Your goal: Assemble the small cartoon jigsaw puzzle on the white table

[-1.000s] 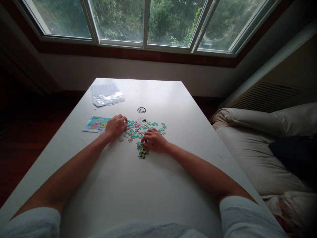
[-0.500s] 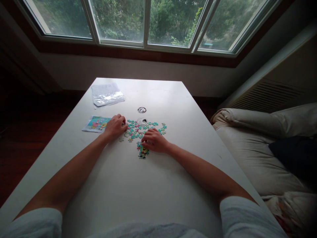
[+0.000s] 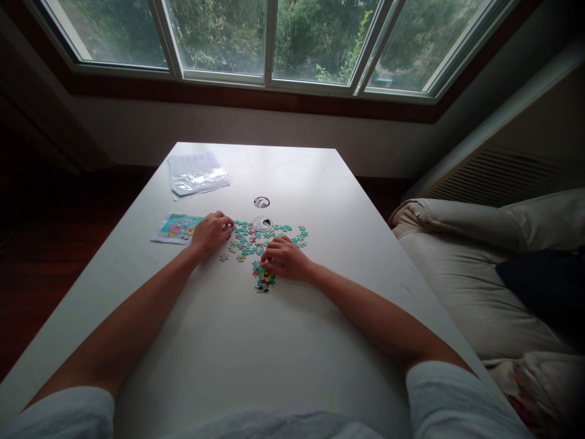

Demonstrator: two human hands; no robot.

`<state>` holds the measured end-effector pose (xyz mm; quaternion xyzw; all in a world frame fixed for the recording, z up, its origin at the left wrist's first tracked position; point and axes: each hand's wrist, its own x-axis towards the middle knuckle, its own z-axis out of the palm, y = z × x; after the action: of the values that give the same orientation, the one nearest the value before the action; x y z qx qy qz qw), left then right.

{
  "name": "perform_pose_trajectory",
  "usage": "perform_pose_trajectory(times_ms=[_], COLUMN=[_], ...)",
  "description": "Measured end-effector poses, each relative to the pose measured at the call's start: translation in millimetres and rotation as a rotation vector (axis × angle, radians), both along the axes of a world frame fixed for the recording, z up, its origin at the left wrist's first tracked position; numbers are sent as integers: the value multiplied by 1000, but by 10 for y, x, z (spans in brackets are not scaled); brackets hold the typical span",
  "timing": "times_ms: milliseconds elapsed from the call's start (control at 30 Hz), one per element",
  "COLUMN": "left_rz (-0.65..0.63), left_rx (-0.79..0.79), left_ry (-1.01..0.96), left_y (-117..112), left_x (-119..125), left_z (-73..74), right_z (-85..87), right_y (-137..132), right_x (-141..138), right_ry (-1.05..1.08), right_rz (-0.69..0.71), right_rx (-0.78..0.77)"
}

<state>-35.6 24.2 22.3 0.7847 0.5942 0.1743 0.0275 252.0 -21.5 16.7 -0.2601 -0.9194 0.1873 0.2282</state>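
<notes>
Big white rectangular table [image 3: 283,341], with a colourful cartoon picture sheet [image 3: 176,227] on its left side. Left hand [image 3: 209,235] is curled at the edge of the scattered teal jigsaw pieces [image 3: 249,238]. Right hand [image 3: 287,259] has its fingers bent onto the small joined-up puzzle chunk [image 3: 264,280]. Can't tell if either hand's actually pinching a piece.

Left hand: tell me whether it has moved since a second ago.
No. The left hand lies just right of the picture card, against the left edge of the loose puzzle pieces, as before.

White table [image 3: 256,347]: puzzle pieces [image 3: 249,241], picture sheet [image 3: 175,227], plastic bag [image 3: 197,174]
</notes>
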Motion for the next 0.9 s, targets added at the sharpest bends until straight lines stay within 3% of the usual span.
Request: perform_pose_trajectory(times_ms=[300,400,533,667,767,900], left_rz=[-1,24,11,-54,-173,-250], left_rx=[31,2,-50,-200,-368,-470], left_ry=[-51,-110,-208,-306,-308,-264], left_y=[17,-21,-100,-230,-371,-568], left_x=[-1,16,70,190,328,524], left_z=[-50,-22,72,208,297,319], right_z=[14,-7,-57,-89,-105,-121], right_y=[-11,-9,33,105,150,178], right_x=[3,4,24,75,112,144], right_ry=[-47,-102,-124,-132,-129,-101], right_rz=[70,117,77,47,27,-2], right_rx=[82,151,174,163,169,176])
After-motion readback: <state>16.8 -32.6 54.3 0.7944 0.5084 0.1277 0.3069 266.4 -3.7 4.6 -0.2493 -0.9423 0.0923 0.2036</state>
